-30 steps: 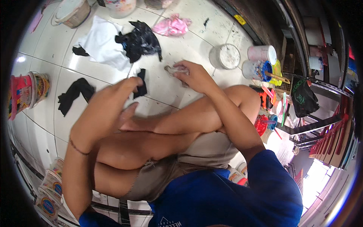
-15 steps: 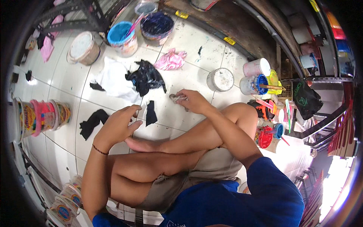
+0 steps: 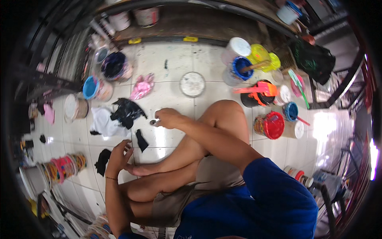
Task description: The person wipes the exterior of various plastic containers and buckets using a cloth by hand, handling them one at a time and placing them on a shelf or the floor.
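Note:
My right hand [image 3: 168,118] is closed on a small crumpled grey-white rag [image 3: 155,122], held over the floor tiles beyond my shin. Its exact form is partly hidden by the fingers. My left hand [image 3: 117,157] hovers above my foot with its fingers apart and nothing in them. Between the two hands a black cloth strip [image 3: 141,140] lies on the floor. Farther off, a shiny black crumpled piece [image 3: 128,112] rests partly on a white cloth [image 3: 104,120]. Beside my left hand lies another black cloth [image 3: 102,161].
A lidded round tub [image 3: 192,84] and a crumpled pink piece [image 3: 143,86] are on the tiles ahead. Open paint buckets, blue [image 3: 92,88], dark purple [image 3: 114,66] and red [image 3: 273,125], stand on both sides. A low shelf [image 3: 179,24] runs across the back.
The view has swung to the right, so the floor things appear farther left. My right hand still holds the rag, and my left hand stays open near my foot.

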### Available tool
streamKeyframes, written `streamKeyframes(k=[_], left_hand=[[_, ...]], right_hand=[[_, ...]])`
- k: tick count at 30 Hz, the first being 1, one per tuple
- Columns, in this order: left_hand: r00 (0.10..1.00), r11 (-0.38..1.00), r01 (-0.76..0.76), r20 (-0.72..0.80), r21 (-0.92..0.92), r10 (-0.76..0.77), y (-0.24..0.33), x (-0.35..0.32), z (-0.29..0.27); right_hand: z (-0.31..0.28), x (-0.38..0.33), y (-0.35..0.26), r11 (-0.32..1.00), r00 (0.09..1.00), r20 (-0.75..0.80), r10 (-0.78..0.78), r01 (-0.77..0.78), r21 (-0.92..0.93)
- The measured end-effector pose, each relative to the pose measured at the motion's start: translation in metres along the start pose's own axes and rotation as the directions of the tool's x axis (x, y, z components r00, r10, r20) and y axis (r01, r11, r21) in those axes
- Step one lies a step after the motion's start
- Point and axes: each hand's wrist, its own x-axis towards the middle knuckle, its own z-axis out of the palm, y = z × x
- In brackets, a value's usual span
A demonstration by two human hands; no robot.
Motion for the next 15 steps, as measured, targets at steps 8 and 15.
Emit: streamKeyframes(k=[8,15], left_hand=[[0.997,0.996,0.072,-0.033,0.050,-0.070,0.001,0.004,0.006],[0.991,0.992,0.124,-0.058,0.010,-0.123,0.016,0.009,0.005]], right_hand=[[-0.004,-0.008,-0.007,0.997,0.997,-0.025,-0.080,0.079,-0.004],[0.002,-0.016,-0.014,0.986,0.986,-0.045,-0.163,0.164,0.031]])
